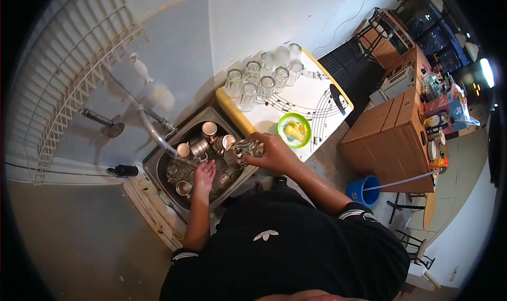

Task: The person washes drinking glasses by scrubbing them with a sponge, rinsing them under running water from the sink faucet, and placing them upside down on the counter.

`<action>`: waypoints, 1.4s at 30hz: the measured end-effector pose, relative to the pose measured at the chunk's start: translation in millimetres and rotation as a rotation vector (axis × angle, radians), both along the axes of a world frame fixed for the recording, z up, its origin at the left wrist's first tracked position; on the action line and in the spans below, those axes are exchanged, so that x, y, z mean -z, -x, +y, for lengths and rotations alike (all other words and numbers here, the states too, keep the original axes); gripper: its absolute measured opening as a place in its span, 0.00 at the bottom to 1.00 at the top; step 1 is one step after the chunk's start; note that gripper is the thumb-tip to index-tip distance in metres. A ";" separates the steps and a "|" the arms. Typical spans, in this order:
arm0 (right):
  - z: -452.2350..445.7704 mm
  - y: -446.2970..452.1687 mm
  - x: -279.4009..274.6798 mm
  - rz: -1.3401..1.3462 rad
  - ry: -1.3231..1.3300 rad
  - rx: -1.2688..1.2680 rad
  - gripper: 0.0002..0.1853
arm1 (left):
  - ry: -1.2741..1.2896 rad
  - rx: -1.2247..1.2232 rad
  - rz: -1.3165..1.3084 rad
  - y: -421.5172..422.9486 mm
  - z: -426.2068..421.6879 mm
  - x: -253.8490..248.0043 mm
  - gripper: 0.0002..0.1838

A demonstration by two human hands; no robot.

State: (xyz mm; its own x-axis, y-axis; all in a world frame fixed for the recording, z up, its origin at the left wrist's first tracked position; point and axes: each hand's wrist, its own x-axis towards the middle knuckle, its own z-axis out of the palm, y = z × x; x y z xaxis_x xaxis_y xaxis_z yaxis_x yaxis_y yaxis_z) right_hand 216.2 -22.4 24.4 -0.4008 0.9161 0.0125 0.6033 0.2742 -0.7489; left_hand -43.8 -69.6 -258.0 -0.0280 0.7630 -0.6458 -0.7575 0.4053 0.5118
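Observation:
My right hand (266, 152) is wrapped round a clear glass mug (247, 151), held tilted over the right side of the metal sink (227, 122). My left hand (204, 174) is over the middle of the sink, palm up with its fingers apart, below the end of the faucet spout (168, 147). Several cups, some brownish and ribbed, lie in the sink, among them one cup (209, 128) near the back and another cup (184, 188) at the front left. Glassware (174, 170) also lies at the sink's left side.
Several glass mugs (248, 96) stand on the white table (325, 122) with a yellow edge. A green plate (281, 127) there holds a yellow sponge (297, 131). A wire rack (79, 90) hangs at the left; a blue bucket (356, 192) stands on the floor at the right.

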 end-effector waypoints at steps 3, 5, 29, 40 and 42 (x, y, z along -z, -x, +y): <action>22.9 -47.4 -11.3 0.004 -0.021 0.079 0.26 | 0.225 -0.208 -0.414 -0.9 -10.1 -15.3 0.10; 44.1 -87.4 -9.9 0.004 -0.055 0.123 0.26 | 0.258 -0.255 -0.345 -8.7 -11.4 -20.1 0.09; 346.6 -311.6 101.1 -0.226 -0.271 0.279 0.35 | 0.143 -0.332 0.513 -233.9 12.3 -115.3 0.10; 367.3 -296.4 120.8 -0.256 -0.207 0.222 0.36 | 0.156 -0.302 0.582 -241.5 29.0 -105.5 0.08; 368.4 -296.3 122.8 -0.256 -0.199 0.214 0.36 | 0.150 -0.274 0.617 -240.2 30.2 -107.0 0.08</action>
